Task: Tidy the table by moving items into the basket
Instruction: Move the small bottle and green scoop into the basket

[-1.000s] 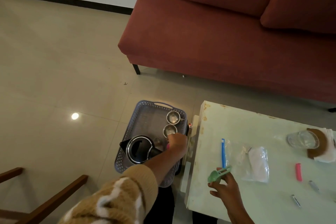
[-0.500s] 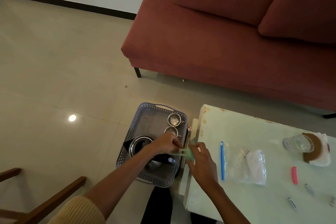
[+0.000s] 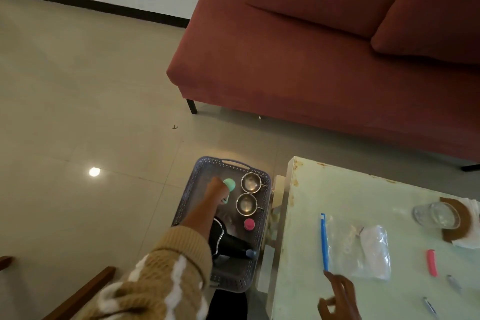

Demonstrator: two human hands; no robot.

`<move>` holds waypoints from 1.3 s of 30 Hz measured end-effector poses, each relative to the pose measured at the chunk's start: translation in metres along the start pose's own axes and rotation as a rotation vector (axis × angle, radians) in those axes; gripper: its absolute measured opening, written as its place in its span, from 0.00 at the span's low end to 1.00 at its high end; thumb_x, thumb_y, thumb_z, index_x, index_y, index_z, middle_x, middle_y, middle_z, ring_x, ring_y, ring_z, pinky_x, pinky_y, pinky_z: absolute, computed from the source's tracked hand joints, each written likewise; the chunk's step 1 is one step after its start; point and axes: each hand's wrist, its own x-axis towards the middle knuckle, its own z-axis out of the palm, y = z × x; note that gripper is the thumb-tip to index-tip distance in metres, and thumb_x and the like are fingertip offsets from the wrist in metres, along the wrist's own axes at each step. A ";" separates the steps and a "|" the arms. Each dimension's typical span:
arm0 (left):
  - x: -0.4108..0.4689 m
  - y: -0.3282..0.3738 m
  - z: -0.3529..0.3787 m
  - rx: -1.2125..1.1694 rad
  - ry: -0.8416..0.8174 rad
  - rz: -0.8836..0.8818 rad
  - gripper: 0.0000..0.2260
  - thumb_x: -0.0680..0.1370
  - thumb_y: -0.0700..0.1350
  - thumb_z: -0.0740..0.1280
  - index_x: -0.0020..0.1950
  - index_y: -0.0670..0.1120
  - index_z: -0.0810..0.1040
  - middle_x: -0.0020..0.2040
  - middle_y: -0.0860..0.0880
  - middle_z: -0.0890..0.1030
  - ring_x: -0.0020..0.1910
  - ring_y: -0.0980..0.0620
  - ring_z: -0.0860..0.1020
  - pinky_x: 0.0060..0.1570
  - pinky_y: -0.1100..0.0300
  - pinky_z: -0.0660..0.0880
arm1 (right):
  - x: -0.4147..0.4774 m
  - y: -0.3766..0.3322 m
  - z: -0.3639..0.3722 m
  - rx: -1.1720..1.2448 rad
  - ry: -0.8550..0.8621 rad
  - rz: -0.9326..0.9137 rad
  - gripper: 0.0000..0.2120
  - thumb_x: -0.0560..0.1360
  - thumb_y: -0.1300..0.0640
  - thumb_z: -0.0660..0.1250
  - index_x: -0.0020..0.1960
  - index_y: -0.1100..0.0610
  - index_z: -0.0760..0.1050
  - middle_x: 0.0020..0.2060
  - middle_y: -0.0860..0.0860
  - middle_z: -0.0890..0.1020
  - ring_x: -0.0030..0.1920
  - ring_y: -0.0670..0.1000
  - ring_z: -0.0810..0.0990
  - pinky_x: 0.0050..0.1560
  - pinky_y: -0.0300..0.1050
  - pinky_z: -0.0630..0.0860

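Note:
A grey perforated basket (image 3: 191, 189) stands on the floor left of the pale green table (image 3: 337, 189). My left hand (image 3: 217, 189) reaches into its far half, closed around a mint-green item (image 3: 230, 184). Inside the basket are two steel cups (image 3: 250, 182) (image 3: 246, 204), a pink round item (image 3: 249, 224) and a black kettle (image 3: 228, 244). My right hand (image 3: 337, 296) hovers over the table's near edge, fingers apart and holding nothing, just below a blue toothbrush (image 3: 323, 241).
On the table lie a clear plastic bag (image 3: 363, 252), a glass (image 3: 436, 215) on a brown coaster, a pink clip (image 3: 432, 262) and small metal pieces (image 3: 454, 284). A red sofa (image 3: 311, 59) stands behind. A wooden chair arm (image 3: 85, 291) is at lower left.
The mint-green item passed from my right hand to my left hand at the table edge. My left hand carried it into the basket's far half; my right hand went back over the table.

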 end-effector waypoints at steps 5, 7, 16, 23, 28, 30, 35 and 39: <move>0.025 0.012 0.017 0.095 0.002 0.038 0.16 0.76 0.36 0.64 0.64 0.36 0.72 0.62 0.39 0.76 0.62 0.43 0.76 0.60 0.53 0.74 | -0.018 -0.005 0.012 0.140 0.269 0.110 0.39 0.68 0.66 0.65 0.31 0.17 0.65 0.40 0.18 0.68 0.38 0.34 0.73 0.51 0.20 0.64; 0.029 0.013 0.020 0.088 -0.014 0.031 0.13 0.76 0.36 0.63 0.60 0.36 0.75 0.60 0.39 0.78 0.59 0.42 0.77 0.59 0.52 0.75 | -0.021 0.006 0.020 0.064 0.286 0.093 0.30 0.69 0.71 0.64 0.28 0.35 0.80 0.33 0.37 0.78 0.37 0.27 0.70 0.51 0.20 0.64; 0.029 0.012 0.028 0.135 -0.095 0.004 0.14 0.79 0.40 0.59 0.63 0.35 0.71 0.63 0.38 0.75 0.62 0.41 0.74 0.61 0.52 0.72 | -0.007 0.035 0.033 -0.107 -0.096 0.229 0.24 0.67 0.72 0.66 0.62 0.61 0.75 0.58 0.59 0.73 0.26 0.40 0.72 0.34 0.32 0.70; 0.020 0.011 0.036 0.272 -0.203 0.057 0.16 0.79 0.37 0.61 0.66 0.36 0.69 0.64 0.38 0.74 0.62 0.42 0.74 0.61 0.53 0.70 | 0.010 0.020 0.027 -0.224 -0.106 0.153 0.23 0.72 0.65 0.65 0.66 0.53 0.70 0.63 0.50 0.72 0.44 0.48 0.79 0.37 0.41 0.76; -0.004 0.010 0.033 0.386 0.148 0.080 0.15 0.79 0.45 0.58 0.62 0.42 0.73 0.60 0.42 0.77 0.62 0.43 0.74 0.65 0.48 0.68 | 0.023 0.004 0.016 -0.202 -0.077 0.077 0.21 0.73 0.66 0.65 0.65 0.58 0.72 0.62 0.53 0.74 0.53 0.54 0.79 0.45 0.47 0.79; -0.016 0.013 0.029 0.404 0.324 0.164 0.15 0.77 0.44 0.58 0.61 0.45 0.76 0.59 0.44 0.78 0.62 0.44 0.73 0.66 0.47 0.65 | 0.027 -0.001 0.010 -0.201 -0.067 0.059 0.20 0.73 0.65 0.65 0.65 0.58 0.71 0.62 0.54 0.74 0.54 0.55 0.79 0.47 0.49 0.80; -0.059 0.036 0.038 0.276 0.592 0.529 0.14 0.75 0.40 0.62 0.59 0.47 0.78 0.61 0.46 0.77 0.65 0.45 0.70 0.71 0.44 0.54 | 0.034 -0.004 -0.010 -0.224 -0.045 0.058 0.20 0.75 0.65 0.61 0.66 0.57 0.70 0.63 0.53 0.73 0.57 0.54 0.77 0.50 0.48 0.77; -0.099 0.061 0.077 0.342 0.580 0.904 0.10 0.74 0.38 0.63 0.51 0.45 0.81 0.55 0.48 0.80 0.62 0.47 0.73 0.72 0.44 0.55 | 0.036 0.012 -0.030 -0.258 -0.060 0.070 0.20 0.75 0.64 0.60 0.67 0.57 0.68 0.62 0.53 0.72 0.57 0.54 0.75 0.48 0.47 0.76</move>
